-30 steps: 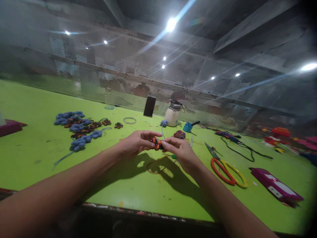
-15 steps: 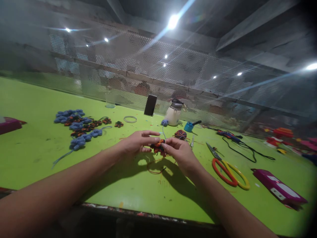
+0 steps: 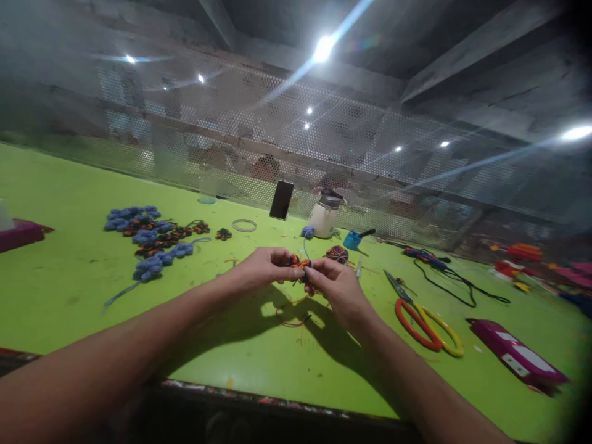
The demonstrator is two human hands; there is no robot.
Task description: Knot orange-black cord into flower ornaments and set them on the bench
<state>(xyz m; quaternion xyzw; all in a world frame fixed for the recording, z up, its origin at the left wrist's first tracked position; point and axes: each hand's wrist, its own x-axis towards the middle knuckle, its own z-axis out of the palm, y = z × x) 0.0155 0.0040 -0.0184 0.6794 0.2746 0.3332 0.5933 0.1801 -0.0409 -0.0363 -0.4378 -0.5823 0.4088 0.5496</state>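
Left hand point(image 3: 266, 270) and right hand point(image 3: 340, 287) both pinching a small orange-and-dark yarn piece point(image 3: 303, 266), left of the scissors point(image 3: 407, 301), over the green table point(image 3: 245, 357). Yarn ball point(image 3: 337, 253): left of and beyond scissors. Purple device point(image 3: 515, 354): just right of them. Jug point(image 3: 324, 218) and phone point(image 3: 282, 200): farther back, left of scissors. Blue crocheted flowers point(image 3: 148, 267): well left of scissors.

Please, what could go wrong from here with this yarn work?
The small yarn piece, pinched between the left hand and right hand, might slip. The orange yarn loop below them could snag or tangle. The scissors lie near the right forearm, which might knock them.
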